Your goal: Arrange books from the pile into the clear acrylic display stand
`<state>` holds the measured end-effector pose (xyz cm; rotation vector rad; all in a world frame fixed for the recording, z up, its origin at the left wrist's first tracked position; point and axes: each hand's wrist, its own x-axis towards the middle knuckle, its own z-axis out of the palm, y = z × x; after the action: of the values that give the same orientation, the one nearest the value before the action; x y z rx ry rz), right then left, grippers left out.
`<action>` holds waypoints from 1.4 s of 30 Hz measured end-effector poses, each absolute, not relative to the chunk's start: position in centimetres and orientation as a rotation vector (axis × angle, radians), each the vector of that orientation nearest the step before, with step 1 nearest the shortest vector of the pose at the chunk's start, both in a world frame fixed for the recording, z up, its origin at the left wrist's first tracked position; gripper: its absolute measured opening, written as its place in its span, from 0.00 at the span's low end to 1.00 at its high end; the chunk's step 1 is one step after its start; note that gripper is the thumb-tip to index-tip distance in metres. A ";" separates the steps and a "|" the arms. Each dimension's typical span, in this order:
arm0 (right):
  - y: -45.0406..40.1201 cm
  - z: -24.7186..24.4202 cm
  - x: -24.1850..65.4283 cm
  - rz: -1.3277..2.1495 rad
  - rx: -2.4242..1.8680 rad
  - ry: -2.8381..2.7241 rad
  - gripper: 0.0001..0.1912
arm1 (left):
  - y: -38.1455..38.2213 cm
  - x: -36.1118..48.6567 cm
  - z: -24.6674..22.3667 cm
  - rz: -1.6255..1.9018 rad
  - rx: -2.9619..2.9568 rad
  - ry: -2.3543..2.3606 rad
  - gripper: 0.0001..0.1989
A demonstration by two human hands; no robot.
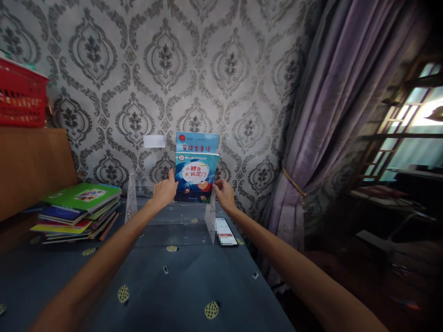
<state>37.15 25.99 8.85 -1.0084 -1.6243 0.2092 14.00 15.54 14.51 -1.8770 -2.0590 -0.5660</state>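
A blue picture book (195, 177) with red lettering on a white oval stands upright in a clear tiered rack (173, 214). Behind it rises the top of a light blue book (197, 142). My left hand (166, 188) is at the front book's left edge, its fingers closed against that edge. At the right edge of the same book my right hand (224, 193) pinches the lower part of the cover between thumb and fingers.
A stack of books (81, 207) lies on the left of the patterned tablecloth (187, 286). A phone (225, 231) lies right of the rack. A red basket (22, 94) sits on a wooden cabinet (34, 161); a purple curtain (311, 124) hangs right.
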 end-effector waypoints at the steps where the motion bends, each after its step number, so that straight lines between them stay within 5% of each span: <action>1: 26.0 8.8 37.1 0.208 -1.009 -1.622 0.06 | 15.5 14.0 14.6 -0.567 -1.882 -2.060 0.28; 42: 28.8 11.1 35.8 0.356 -0.902 -1.540 0.20 | 16.3 13.5 16.6 -0.625 -1.885 -2.113 0.18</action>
<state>35.81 28.81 11.13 -0.9024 -1.5403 0.3560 13.53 16.32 16.64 -1.8849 -2.1126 -0.6251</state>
